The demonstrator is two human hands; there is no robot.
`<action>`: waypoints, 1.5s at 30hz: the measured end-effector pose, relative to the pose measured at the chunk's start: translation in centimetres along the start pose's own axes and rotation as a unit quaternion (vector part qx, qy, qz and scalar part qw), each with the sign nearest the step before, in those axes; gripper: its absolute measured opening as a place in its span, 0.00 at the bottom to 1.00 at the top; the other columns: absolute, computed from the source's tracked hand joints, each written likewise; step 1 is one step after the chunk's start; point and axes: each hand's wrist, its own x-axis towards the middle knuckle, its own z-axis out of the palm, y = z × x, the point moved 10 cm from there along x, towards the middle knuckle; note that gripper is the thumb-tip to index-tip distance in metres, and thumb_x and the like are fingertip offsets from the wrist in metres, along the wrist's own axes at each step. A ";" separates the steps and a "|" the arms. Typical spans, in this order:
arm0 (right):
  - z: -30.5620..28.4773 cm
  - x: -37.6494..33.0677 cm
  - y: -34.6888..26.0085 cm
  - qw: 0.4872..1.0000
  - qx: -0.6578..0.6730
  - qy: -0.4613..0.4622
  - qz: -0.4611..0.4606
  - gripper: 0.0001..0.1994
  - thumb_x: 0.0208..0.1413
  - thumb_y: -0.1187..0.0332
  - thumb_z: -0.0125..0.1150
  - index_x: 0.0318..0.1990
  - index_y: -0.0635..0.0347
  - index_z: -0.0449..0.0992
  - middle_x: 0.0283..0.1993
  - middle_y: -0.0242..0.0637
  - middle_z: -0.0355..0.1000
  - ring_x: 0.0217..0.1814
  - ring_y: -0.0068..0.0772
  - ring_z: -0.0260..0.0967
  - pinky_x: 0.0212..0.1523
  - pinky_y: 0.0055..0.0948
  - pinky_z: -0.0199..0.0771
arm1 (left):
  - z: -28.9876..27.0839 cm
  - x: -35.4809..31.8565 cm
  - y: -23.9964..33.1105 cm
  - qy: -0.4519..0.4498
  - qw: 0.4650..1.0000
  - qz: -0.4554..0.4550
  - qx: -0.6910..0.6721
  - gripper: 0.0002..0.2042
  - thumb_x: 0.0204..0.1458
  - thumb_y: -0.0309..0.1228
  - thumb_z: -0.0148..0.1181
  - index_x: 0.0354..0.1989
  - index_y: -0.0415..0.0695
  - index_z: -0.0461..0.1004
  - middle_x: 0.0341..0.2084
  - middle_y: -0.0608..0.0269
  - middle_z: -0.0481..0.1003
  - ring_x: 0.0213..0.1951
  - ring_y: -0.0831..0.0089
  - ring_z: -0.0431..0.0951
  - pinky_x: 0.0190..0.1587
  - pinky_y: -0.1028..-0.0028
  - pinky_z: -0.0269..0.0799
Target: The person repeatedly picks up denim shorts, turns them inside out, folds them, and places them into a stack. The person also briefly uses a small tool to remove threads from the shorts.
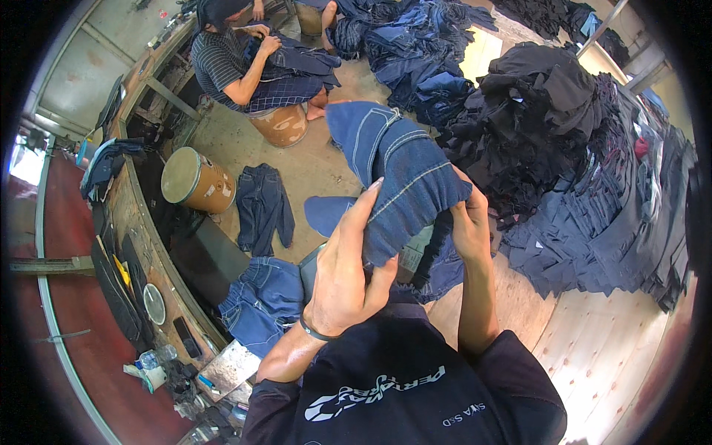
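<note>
A blue denim garment (410, 178) with pale seam stitching is held up in front of my chest, its upper part hanging away from me. My left hand (343, 271) grips the near left edge, with the long fingers lying along the cloth and the thumb at the bottom edge. At the right end, my right hand (472, 221) pinches a gathered fold between thumb and fingers. Below the held cloth, a dark fringed edge and a pale patch show partly. Beside my left forearm lies another blue denim garment (263, 300) with light stitching.
Piles of black and dark cloth (534, 111) rise at the right, with stacked grey-blue pieces (586, 230) nearer. Denim (408, 52) heaps up behind. A person (237, 67) handles dark cloth, sitting on a drum. Another drum (194, 180) and dark trousers (262, 208) are at left, by a bench (152, 230).
</note>
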 end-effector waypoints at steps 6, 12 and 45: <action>0.4 0.0 1.0 0.999 0.030 -0.018 0.024 0.35 0.73 0.45 0.57 0.69 0.72 0.72 0.72 0.47 0.72 0.73 0.34 0.69 0.74 0.36 0.63 | 0.1 -0.6 0.6 -0.001 0.999 0.035 0.010 0.42 0.47 0.19 0.66 0.74 0.27 0.57 0.69 0.32 0.68 0.67 0.37 0.73 0.70 0.55 0.69; 0.4 -0.6 3.3 0.996 0.010 0.022 0.080 0.26 0.73 0.53 0.60 0.63 0.69 0.78 0.48 0.35 0.79 0.46 0.23 0.71 0.50 0.26 0.71 | 1.4 -0.6 -2.4 -0.024 0.998 -0.053 -0.014 0.37 0.59 0.29 0.66 0.75 0.30 0.57 0.73 0.30 0.60 0.72 0.37 0.65 0.73 0.54 0.64; -0.4 -34.0 41.2 0.757 -0.308 -0.312 0.484 0.36 0.63 0.41 0.64 0.69 0.58 0.75 0.69 0.54 0.74 0.72 0.57 0.71 0.71 0.45 0.71 | -13.7 -36.2 -30.4 0.016 0.840 -0.452 0.300 0.31 0.67 0.54 0.58 0.66 0.40 0.73 0.63 0.46 0.76 0.66 0.47 0.73 0.71 0.52 0.63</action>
